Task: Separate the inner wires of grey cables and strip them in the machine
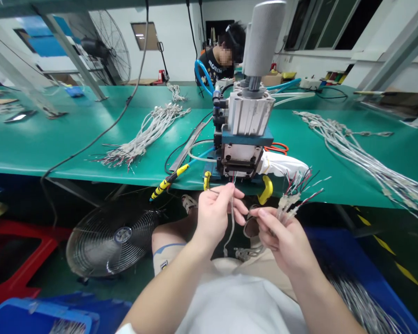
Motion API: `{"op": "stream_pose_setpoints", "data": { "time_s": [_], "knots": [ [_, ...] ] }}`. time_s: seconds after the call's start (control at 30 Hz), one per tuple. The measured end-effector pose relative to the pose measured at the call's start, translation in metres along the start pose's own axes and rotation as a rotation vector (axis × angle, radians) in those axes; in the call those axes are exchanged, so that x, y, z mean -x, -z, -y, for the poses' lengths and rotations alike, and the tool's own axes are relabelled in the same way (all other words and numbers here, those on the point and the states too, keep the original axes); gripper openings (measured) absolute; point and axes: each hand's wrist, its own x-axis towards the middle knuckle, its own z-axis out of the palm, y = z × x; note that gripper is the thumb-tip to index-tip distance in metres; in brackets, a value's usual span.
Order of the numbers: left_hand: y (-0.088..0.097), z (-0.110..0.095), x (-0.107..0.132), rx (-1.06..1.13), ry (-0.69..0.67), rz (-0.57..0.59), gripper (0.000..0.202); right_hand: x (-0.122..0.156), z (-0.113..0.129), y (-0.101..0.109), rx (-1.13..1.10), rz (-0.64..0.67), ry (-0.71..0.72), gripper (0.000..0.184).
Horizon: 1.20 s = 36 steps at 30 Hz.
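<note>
My left hand [214, 211] pinches a thin grey cable [232, 225] between thumb and finger. Its red and white wire ends point up at the front slot of a pneumatic wire stripping machine [242, 160]; whether they reach inside, I cannot tell. The cable's lower part hangs toward my lap. Closed around a bundle of cables [286, 204] is my right hand [282, 234], beside the left one. Clear connectors and loose red, black and white wire ends stick up from that bundle. More cables [251, 253] hang below my hands.
Cable bundles lie on the green bench [90, 134]: one at left [144, 134], one at right [362, 153]. A floor fan [114, 241] stands under the bench. Blue bins [38, 308] flank me. Yellow-handled parts [265, 189] jut from the machine's base. A co-worker [218, 60] sits opposite.
</note>
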Motion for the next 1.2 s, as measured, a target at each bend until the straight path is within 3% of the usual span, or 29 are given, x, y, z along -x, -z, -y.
{"op": "stream_pose_setpoints", "data": {
  "time_s": [0.3, 0.57, 1.2],
  "knots": [
    [-0.007, -0.004, -0.022, 0.048, -0.057, -0.046, 0.03, 0.004, -0.013, 0.004, 0.04, 0.011, -0.06, 0.027],
    [-0.01, -0.001, -0.023, 0.056, -0.069, -0.1, 0.029, 0.005, -0.015, 0.004, 0.063, 0.004, -0.079, 0.029],
    [-0.011, -0.002, -0.021, 0.046, -0.055, -0.1, 0.03, 0.009, -0.019, 0.004, 0.053, 0.018, -0.112, 0.032]
  ]
}}
